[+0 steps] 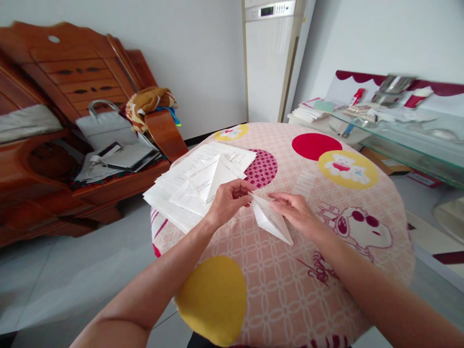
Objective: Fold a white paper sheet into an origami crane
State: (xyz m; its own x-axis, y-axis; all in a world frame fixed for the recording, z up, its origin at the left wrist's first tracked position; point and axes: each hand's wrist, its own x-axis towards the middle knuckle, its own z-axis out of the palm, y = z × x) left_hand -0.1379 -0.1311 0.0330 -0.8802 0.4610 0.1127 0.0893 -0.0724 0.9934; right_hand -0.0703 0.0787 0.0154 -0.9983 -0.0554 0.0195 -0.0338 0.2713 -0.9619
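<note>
Head view: left hand (232, 197) pinches folded paper (266, 218); right hand (294, 210) touches it (cannot tell its grip); papers (181, 181) at ten o'clock.

Bare left hand (230, 200), bare right hand (295, 209), uncovered forearms (174, 268), dark patch at lower edge, possibly clothing (196, 341)

we share a single view, from a camera worn on the head, above the near side of a round table (271, 290), facing forward and down. our left hand (230, 199) and right hand (294, 211) sit mid-view, fairly near; a bench (83, 53) at left and an air conditioner (268, 67) ahead stand farther off.
</note>
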